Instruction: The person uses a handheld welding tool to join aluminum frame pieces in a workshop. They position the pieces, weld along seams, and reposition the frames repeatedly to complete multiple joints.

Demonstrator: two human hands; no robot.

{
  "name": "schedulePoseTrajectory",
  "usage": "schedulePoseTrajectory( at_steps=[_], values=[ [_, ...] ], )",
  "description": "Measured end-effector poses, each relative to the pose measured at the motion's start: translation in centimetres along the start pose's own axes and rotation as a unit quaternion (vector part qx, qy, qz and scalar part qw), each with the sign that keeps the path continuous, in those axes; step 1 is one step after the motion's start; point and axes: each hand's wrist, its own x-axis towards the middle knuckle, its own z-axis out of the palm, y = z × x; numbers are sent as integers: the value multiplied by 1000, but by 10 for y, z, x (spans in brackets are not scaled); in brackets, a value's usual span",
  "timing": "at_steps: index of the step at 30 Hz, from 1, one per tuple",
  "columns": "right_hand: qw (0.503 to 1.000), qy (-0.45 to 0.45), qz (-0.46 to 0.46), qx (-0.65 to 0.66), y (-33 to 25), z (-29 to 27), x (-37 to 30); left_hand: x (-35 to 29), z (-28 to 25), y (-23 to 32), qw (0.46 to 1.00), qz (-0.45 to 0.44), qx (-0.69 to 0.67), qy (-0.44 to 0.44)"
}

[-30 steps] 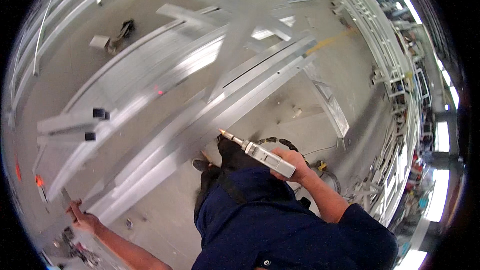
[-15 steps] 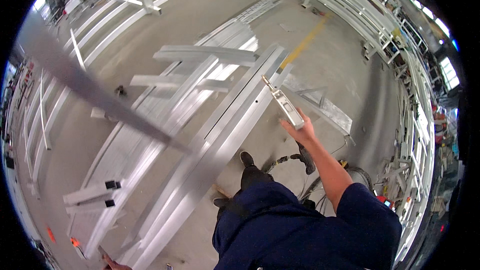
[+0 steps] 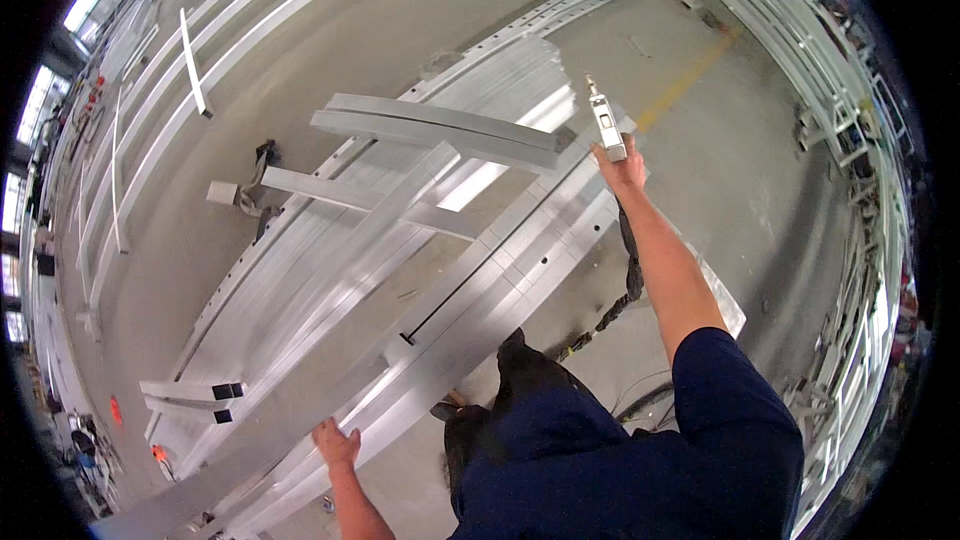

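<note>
My right hand (image 3: 624, 168) grips a silver, box-shaped welding gun (image 3: 606, 122) with a narrow tip, a dark sleeved cable (image 3: 622, 292) hanging below it. The gun is above the far end of long silver metal profiles (image 3: 500, 285), its tip pointing away from me. At the lower left, my left hand (image 3: 338, 443) has fingers and thumb apart, the fingertips at the edge of a flat metal bar (image 3: 235, 465). That bar is slightly blurred and slants over the near end of the profiles.
Left of the profiles lies a wide stack of silver panels (image 3: 290, 270) with crosswise bars (image 3: 440, 130) on top. A clamp-like tool (image 3: 250, 198) is on the floor beyond. White frames (image 3: 200, 90) stand at the far left, metal racks (image 3: 780, 30) at the right.
The blurred bar at upper left is gone from there; a bar now slants across the lower left. My left hand shows more fully. My right hand has moved farther forward with the welding gun.
</note>
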Motion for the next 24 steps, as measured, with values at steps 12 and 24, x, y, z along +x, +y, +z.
schedulePoseTrajectory(
  at_steps=[12, 24],
  values=[
    [996, -54, -58, -43, -18, 124, 51, 37, 89, -66, 994, 58, 76, 53],
    [962, -64, -249, -89, 33, 45, -66, 24, 84, -125, 998, -38, 46, 34]
  ],
)
